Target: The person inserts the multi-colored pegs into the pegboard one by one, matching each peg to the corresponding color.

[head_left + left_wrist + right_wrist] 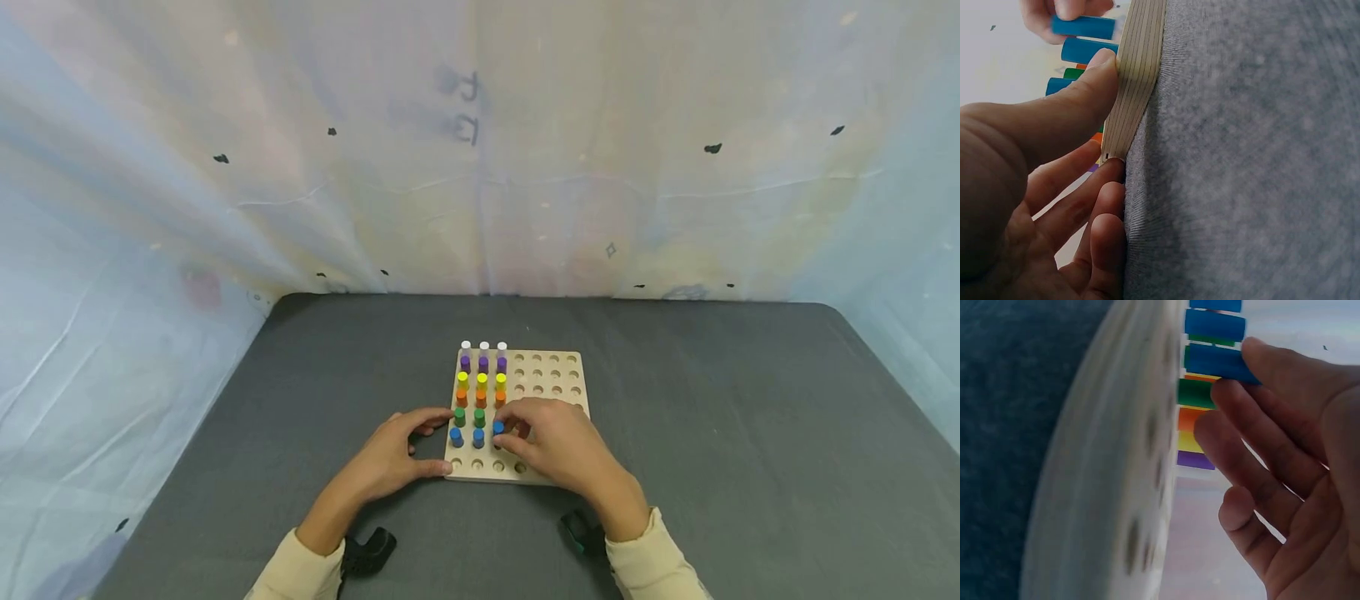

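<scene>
While the left hand [390, 458] clamped the near left corner of the wooden pegboard [551, 379], thumb along the front edge and fingers curled against the left side, the board lay flat on the grey tabletop [750, 433] and was probably kept from sliding that way. The left wrist view showed the thumb [1088, 87] pressed onto the layered edge of the board, with the other fingers tucked where the board met the cloth. The right hand [555, 442] reached over the near rows, its fingertips pinching a blue peg [498, 427] in the third column; from the right wrist view the peg [1216, 362] sat between thumb and forefinger, the remaining fingers loosely spread beside it. Whether that peg was seated fully in its hole could not be told. Two more blue pegs [456, 437] stood to its left, and behind them rose rows of green, orange, yellow, purple and white pegs [483, 345] in three columns. The right half of the board showed only open holes. A pale sheet [480, 167] hung behind the tabletop.
</scene>
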Motion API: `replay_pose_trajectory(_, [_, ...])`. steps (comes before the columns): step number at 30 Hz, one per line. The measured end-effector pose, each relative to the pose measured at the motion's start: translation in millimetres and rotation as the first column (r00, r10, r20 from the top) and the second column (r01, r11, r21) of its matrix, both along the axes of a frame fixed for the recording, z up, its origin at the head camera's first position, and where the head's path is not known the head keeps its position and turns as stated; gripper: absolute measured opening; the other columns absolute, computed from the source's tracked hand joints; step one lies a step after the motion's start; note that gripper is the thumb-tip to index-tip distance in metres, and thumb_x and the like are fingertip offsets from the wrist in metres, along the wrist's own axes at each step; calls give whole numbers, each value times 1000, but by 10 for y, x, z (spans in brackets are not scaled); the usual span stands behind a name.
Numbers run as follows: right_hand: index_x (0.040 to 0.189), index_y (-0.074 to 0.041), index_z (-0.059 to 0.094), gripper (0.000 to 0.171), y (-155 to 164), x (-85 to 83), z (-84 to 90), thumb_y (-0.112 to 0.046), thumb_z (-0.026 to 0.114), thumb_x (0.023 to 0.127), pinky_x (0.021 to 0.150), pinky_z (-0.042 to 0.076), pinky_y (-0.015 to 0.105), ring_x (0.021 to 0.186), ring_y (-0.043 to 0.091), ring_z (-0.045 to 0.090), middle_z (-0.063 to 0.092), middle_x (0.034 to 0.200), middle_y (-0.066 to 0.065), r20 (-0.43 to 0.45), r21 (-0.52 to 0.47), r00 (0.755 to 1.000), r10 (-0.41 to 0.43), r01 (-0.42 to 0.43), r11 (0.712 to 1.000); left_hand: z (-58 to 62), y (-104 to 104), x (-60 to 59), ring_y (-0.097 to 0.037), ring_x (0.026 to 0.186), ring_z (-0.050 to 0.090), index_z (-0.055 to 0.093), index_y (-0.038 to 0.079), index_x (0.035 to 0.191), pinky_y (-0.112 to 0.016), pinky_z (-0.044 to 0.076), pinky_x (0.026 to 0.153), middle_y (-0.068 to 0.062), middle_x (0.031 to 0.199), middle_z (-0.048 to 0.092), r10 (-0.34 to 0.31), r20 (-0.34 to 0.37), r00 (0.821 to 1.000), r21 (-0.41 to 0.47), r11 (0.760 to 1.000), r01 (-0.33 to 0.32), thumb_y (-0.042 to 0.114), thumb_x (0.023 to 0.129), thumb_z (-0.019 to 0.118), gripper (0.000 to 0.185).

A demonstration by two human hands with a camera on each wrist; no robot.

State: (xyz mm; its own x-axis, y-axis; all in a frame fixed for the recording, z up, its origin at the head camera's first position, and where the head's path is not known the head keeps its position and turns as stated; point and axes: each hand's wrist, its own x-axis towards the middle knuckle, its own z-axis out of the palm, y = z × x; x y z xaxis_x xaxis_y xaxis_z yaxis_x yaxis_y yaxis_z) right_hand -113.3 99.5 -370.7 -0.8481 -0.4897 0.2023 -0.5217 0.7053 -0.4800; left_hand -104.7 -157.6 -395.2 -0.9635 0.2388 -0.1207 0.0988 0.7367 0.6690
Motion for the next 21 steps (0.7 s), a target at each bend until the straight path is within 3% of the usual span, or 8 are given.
replay_pose_trajectory(14, [102,-21,77,18,14,-19,-72,-33,76,88,66,49,24,70,-4,58,70,82,-14,23,53,998,57,-58,997,13,20,11,-15,112,57,61,29,133,-39,50,86,7,126,66,11,4,1000,8,1000,-11,33,74,88,65])
replay_pose_trajectory(21, [106,-22,77,21,92,-8,-18,-34,75,88,69,50,25,77,-2,62,73,91,-13,101,17,994,37,-39,999,10,-19,48,-17,112,57,61,27,134,-37,49,85,5,127,66,3,3,1000,2,1000,-3,34,74,88,66])
